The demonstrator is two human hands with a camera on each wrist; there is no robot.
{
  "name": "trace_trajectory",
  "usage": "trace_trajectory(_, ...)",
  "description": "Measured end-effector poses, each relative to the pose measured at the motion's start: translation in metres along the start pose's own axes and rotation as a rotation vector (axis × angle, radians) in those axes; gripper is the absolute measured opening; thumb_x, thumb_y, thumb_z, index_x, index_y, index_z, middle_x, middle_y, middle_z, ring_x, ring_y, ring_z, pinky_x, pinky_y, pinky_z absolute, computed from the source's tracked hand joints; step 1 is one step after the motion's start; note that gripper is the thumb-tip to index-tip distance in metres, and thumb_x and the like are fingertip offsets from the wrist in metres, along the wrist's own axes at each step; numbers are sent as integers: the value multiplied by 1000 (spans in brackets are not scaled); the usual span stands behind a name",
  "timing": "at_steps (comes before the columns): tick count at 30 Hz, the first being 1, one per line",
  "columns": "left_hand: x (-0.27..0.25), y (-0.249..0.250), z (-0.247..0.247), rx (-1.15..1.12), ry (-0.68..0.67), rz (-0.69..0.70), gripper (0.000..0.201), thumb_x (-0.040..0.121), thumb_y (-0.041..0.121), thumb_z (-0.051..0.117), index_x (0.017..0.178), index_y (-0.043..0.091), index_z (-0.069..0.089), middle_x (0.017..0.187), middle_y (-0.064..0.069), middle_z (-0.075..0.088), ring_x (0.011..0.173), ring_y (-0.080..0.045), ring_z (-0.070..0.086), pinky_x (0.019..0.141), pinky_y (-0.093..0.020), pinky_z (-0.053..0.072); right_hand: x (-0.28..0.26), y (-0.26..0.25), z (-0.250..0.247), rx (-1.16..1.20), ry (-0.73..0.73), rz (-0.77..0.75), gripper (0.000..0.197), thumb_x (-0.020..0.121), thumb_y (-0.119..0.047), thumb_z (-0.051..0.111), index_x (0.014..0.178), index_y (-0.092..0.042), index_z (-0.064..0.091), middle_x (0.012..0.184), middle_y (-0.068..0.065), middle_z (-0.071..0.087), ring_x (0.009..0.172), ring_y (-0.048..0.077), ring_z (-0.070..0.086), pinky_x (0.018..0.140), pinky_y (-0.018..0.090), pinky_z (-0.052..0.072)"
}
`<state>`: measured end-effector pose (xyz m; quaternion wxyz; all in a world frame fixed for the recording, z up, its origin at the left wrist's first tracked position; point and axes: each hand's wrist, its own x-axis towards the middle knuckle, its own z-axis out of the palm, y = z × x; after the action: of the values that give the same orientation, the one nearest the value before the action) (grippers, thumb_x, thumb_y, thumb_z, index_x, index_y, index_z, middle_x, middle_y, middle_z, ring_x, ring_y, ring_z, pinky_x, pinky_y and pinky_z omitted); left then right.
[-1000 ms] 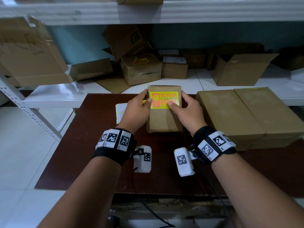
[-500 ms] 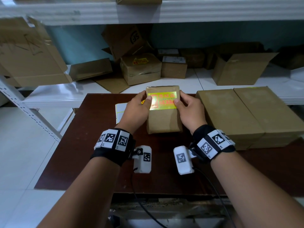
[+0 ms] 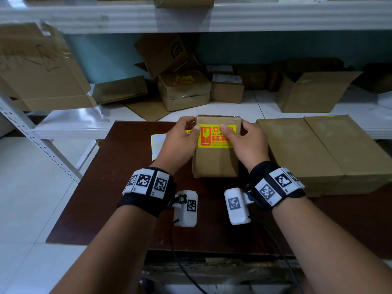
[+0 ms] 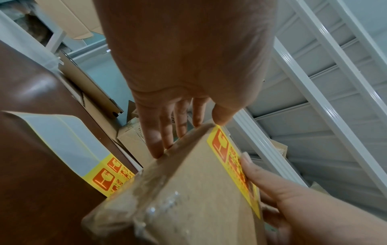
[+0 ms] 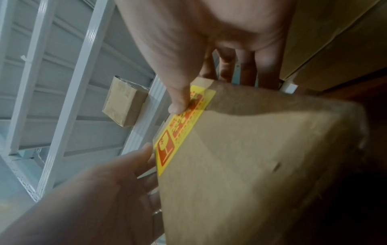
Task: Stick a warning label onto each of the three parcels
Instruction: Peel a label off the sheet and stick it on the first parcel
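Label [image 3: 216, 137] under thumbs — fingers [image 4: 159, 132] behind parcel [image 3: 215, 162]

Dim, bluish light throughout; wrist views soft and warped at edges, perhaps slightly motion-blurred.

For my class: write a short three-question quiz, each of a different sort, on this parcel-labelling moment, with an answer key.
1. True or false: the yellow warning label lies on the small parcel.
2. Which digit of the right hand presses the label? A thumb; B little finger; C none.
3. Fill in: the label sheet lies on the table to the ____ of the small parcel, partly hidden by the left hand.

Key: 1 true. 2 A. 3 left.
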<state>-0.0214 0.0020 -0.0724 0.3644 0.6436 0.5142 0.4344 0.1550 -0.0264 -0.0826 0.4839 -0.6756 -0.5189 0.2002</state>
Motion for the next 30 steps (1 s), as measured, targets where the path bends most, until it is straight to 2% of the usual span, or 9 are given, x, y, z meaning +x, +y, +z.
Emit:
trace_trajectory(3,0,0,-2,20,1,-11,35,101,24,53,134,15,53,123,1,62,109,-11,61,96,-29,50,2,3,-1,-46,-6,-1,46,94,-59,50,103,-22,75,97,-1,70,93,17,65,89,44,54)
trace_trajectory(7,1,0,-3,39,-6,-25,34,101,26,53,134,16,54,122,4,62,112,-12,60,96,-28,48,6,3,-4,-28,14,39,53,104,-46,40,77,-9,67,82,10,67,80,25,63,80,43,52)
trace_trajectory(9,1,0,-2,53,-14,-31,36,101,27,52,135,16,52,120,6,61,109,-11,60,89,-23,47,5,2,-4,5,0,47,54,104,-47,38,77,-10,66,84,9,67,79,23,63,77,39,51)
trace_trajectory(13,3,-1,-3,59,-10,-36,38,101,27,53,137,15,52,121,5,62,105,-11,62,83,-20,47,0,2,1,-41,-78,-8,45,96,-57,50,114,-22,71,114,1,62,103,17,61,92,36,49)
trace_trajectory(18,1,-2,-5,80,-23,-51,38,101,27,54,137,16,52,122,6,60,101,-7,62,91,-29,50,4,7,3,-27,-118,11,53,94,-53,50,134,-21,63,126,4,61,114,20,60,103,44,48)
trace_trajectory(22,3,-7,-5,142,-47,-68,42,98,26,57,139,14,51,131,0,61,122,-16,55,104,-37,45,0,6,1,45,-218,57,61,91,-45,60,147,-25,50,146,-2,54,133,15,50,113,43,42)
trace_trajectory(24,5,-8,-7,150,-61,-85,44,98,26,59,139,14,51,132,-1,61,125,-17,54,105,-38,45,-1,4,-4,73,-259,65,59,95,-27,64,151,-24,45,150,-5,50,133,10,47,113,34,40)
trace_trajectory(27,4,-7,-8,134,-77,-105,51,92,26,67,139,15,50,130,2,61,121,-14,55,102,-34,46,-1,3,-14,104,-345,60,65,95,-9,65,152,-25,40,145,-10,51,112,-4,51,91,13,42)
trace_trajectory(30,1,-5,-7,122,-34,-128,68,80,39,80,134,14,49,118,7,59,108,-9,57,90,-26,45,-4,1,-16,129,-383,41,67,93,-3,66,151,-26,41,146,-7,51,117,3,53,86,10,45)
